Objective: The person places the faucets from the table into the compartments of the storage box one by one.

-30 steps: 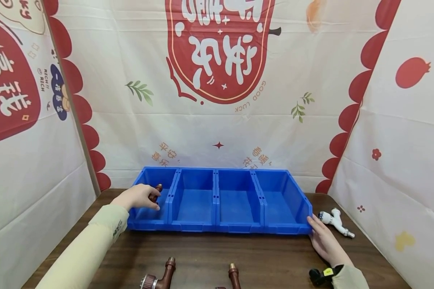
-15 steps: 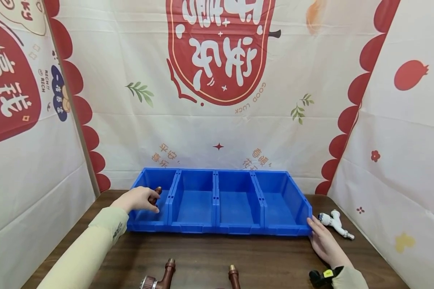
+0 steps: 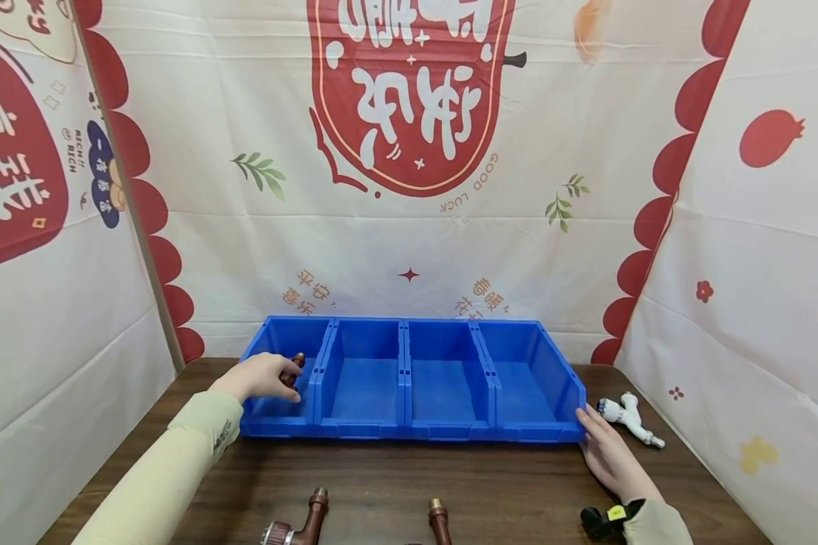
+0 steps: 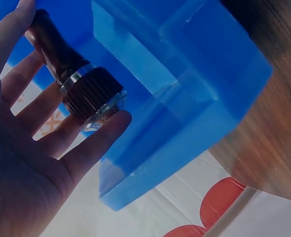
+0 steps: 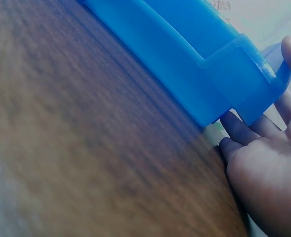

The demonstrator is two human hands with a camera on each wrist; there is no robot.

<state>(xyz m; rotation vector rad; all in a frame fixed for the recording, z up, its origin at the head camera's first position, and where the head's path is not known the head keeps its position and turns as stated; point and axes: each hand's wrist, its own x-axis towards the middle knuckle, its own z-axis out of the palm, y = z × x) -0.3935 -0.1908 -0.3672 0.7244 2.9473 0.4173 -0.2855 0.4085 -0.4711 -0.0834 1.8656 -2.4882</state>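
My left hand [image 3: 262, 376] is over the leftmost compartment of the blue storage bins [image 3: 361, 431] and holds a brown faucet [image 4: 59, 47]. In the left wrist view the faucet's ribbed knob [image 4: 93, 94] faces a fingertip, and its pipe end is up by another digit. Part of the faucet is hidden by the hand in the head view. My right hand [image 3: 610, 454] rests against the outer right side of the bins, near the front corner. From the right wrist, its extended fingers [image 5: 239, 129] reach behind the blue edge [image 5: 251, 94].
A white faucet [image 3: 629, 418] lies on the wooden table [image 3: 382, 469] to the right of the bins. Two more brown faucets, one at front left [image 3: 311, 522] and one nearer the middle [image 3: 439, 522], are cut off by the frame. Printed cloth [image 3: 198, 265] hangs around the table.
The head view has shifted very slightly. Both hands stay in nearly the same places, the left with the brown faucet in its fingers, the right against the bins.
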